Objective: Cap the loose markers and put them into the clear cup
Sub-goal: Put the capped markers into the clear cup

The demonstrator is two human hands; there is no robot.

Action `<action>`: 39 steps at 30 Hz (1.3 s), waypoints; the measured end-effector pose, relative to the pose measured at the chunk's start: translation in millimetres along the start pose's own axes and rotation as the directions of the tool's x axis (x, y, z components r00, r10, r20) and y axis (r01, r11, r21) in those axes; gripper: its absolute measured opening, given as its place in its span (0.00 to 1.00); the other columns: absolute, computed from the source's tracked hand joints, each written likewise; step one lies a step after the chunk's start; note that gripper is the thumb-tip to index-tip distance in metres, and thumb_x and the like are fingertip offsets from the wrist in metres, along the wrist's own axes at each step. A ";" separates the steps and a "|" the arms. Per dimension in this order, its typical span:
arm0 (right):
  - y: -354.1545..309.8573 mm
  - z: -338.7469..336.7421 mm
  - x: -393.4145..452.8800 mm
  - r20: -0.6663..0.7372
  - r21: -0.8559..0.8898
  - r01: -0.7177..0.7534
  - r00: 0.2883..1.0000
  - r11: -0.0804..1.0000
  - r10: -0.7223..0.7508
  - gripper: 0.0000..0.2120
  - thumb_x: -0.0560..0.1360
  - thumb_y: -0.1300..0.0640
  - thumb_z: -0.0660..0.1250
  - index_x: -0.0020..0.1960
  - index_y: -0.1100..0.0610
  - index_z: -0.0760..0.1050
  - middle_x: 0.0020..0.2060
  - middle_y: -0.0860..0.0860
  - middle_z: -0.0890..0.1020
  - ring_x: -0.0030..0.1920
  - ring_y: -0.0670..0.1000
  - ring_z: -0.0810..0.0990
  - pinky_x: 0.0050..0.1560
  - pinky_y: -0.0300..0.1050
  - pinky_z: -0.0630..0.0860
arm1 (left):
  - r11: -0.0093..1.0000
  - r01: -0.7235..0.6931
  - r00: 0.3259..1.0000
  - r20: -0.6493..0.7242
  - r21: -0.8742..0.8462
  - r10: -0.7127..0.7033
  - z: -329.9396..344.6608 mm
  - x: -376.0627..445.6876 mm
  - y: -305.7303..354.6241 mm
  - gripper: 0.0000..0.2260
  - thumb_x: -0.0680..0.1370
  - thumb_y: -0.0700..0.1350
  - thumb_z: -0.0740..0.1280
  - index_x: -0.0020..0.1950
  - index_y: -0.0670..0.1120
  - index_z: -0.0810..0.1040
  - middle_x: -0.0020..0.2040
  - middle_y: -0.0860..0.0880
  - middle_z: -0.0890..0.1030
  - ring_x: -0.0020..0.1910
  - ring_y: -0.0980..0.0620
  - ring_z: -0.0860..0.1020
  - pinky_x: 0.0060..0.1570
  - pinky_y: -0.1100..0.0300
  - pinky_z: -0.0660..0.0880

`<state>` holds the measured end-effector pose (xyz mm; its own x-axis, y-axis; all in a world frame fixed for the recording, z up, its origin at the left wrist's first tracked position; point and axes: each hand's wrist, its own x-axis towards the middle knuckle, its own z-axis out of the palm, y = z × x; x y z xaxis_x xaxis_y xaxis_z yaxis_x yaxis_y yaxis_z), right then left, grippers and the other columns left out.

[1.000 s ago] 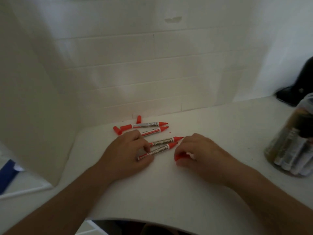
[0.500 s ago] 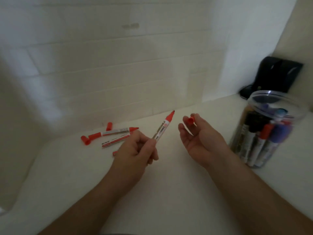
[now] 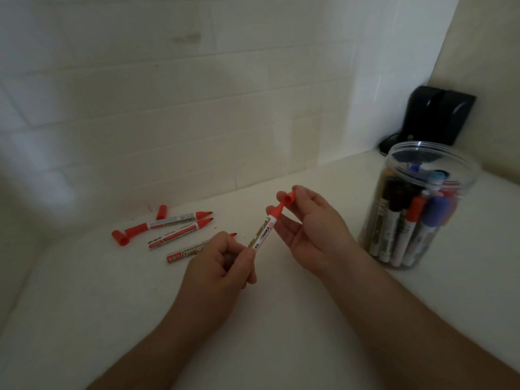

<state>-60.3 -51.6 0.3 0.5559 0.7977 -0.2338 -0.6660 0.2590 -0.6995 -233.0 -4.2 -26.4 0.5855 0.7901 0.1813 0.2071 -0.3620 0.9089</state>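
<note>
Early stage, by my read: left hand grips a red marker by its lower barrel, tip up, while right hand pinches a red cap right at the tip, not yet pushed home. Three more uncapped red markers lie on the tabletop at left with loose caps beside them. Clear cup stands at right, already holding several capped markers. Held marker: white labelled barrel, red ends.
</note>
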 end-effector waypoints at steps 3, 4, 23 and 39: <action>1.3 2.8 -2.9 0.034 -0.121 0.110 0.994 0.986 -0.107 0.04 0.83 0.55 0.65 0.55 0.55 0.76 0.46 0.55 0.86 0.43 0.62 0.88 0.40 0.51 0.84 | 1.000 -0.004 1.000 -0.008 0.030 0.005 0.1 0.1 0.1 0.08 0.81 0.44 0.67 0.42 0.48 0.74 0.32 0.49 0.83 0.29 0.58 0.75 0.32 0.65 0.71; 2.1 3.3 -3.5 0.053 -0.190 0.172 0.985 0.967 -0.165 0.03 0.83 0.57 0.65 0.55 0.56 0.76 0.46 0.56 0.86 0.42 0.63 0.87 0.41 0.52 0.84 | 0.999 -0.006 1.000 -0.013 0.035 0.007 0.3 0.2 0.6 0.08 0.81 0.44 0.67 0.42 0.48 0.74 0.32 0.50 0.83 0.28 0.57 0.75 0.32 0.65 0.71; 15.1 3.4 -6.2 0.109 -0.309 0.279 0.960 0.909 -0.258 0.04 0.81 0.62 0.68 0.55 0.57 0.76 0.42 0.56 0.85 0.46 0.59 0.87 0.44 0.54 0.84 | 0.997 -0.082 0.991 -0.105 -0.003 0.081 -0.1 -2.0 -3.8 0.07 0.81 0.45 0.67 0.43 0.51 0.74 0.36 0.51 0.84 0.31 0.53 0.78 0.34 0.52 0.75; 21.8 7.1 -8.1 0.118 -0.343 0.240 0.970 0.908 -0.211 0.05 0.82 0.61 0.68 0.57 0.56 0.75 0.41 0.57 0.83 0.42 0.56 0.85 0.42 0.53 0.83 | 0.966 -0.172 0.968 -0.150 0.195 0.202 -2.2 -3.5 -13.9 0.09 0.81 0.50 0.67 0.41 0.55 0.73 0.35 0.55 0.81 0.32 0.54 0.77 0.31 0.63 0.70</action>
<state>-82.8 -48.6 -8.3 0.6212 0.7836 0.0009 -0.3010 0.2397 -0.9230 -239.7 -0.8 -38.9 0.4909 0.7657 0.4155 0.2520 -0.5814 0.7736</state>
